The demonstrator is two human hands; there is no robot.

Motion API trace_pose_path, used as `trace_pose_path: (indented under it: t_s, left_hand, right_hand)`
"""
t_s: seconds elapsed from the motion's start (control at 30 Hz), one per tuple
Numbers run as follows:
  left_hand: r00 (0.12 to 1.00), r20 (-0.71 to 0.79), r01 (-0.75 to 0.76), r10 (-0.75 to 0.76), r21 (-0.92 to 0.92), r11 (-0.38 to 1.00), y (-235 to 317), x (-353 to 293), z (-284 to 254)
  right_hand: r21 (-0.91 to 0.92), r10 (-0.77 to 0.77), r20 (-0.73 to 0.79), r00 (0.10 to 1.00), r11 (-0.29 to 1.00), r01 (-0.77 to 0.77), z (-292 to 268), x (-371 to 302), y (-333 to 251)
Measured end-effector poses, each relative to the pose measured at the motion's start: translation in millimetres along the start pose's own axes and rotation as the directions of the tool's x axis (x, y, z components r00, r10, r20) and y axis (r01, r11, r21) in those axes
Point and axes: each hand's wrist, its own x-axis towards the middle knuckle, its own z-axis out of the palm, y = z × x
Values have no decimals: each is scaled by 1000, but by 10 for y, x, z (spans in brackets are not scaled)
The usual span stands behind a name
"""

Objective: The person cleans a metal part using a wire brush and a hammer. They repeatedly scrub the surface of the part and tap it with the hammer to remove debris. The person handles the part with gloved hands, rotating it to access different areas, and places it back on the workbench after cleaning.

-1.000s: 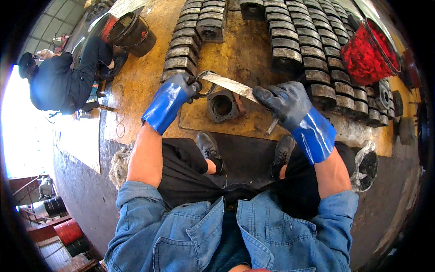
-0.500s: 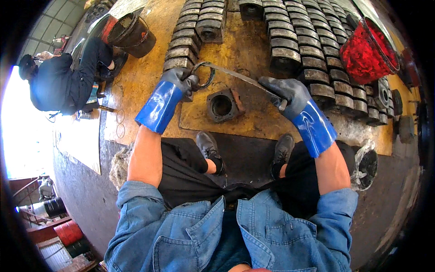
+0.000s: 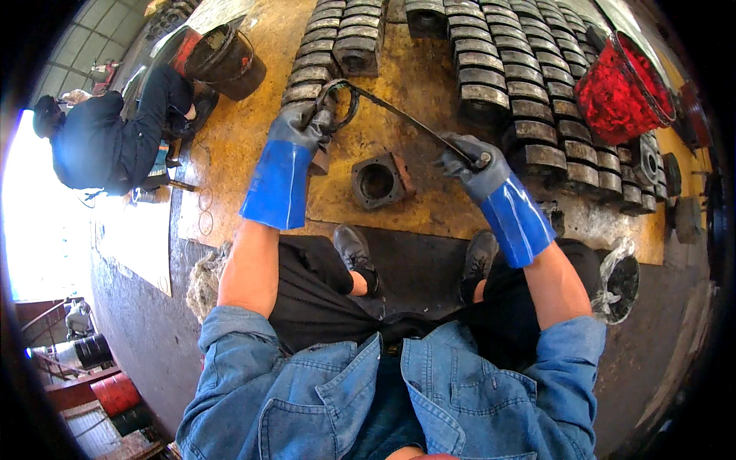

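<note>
My left hand (image 3: 303, 129), in a grey and blue rubber glove, is closed around the near side of a dark metal ring (image 3: 354, 107) held upright over the work surface. My right hand (image 3: 477, 162), gloved alike, grips the end of a long flat file (image 3: 410, 120). The file slants up to the left, its far end at the ring's upper edge; whether it touches is hard to tell. Below and between the hands, a square metal block (image 3: 395, 175) with a round bore sits on the yellowish board. Another block shows partly beneath my left hand.
Rows of metal blocks (image 3: 481, 77) stand ahead and to the right, with a shorter double row (image 3: 358, 38) ahead-left. A red bucket (image 3: 621, 92) is at the right, a dark bucket (image 3: 226, 65) at the far left. A person in dark clothes (image 3: 115, 142) sits left. Thin rings (image 3: 205, 222) lie on the board.
My left hand has lifted the ring slightly away from me. My right hand has shifted a little left and nearer, turning the file so it looks narrower and steeper.
</note>
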Motion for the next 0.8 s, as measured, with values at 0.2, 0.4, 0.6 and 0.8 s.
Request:
trace_pose_path:
  t_s: [0.2,0.4,0.6,0.8]
  left_hand:
    - [994,-58,92,-92,-6,996,54,0,88]
    - [976,-217,-34,35,7,999,16,42,233]
    - [945,-301,42,-127,-274,961,81,42,291]
    - [939,-328,-87,-104,-517,852,156,54,379]
  right_hand:
    - [485,107,48,993,867,-116,200,-34,280]
    - [391,270,18,963,884,-255,308,-59,-109]
    - [316,226,101,969,916,-246,344,-63,-158]
    - [350,299,114,947,880,-320,277,-17,-353]
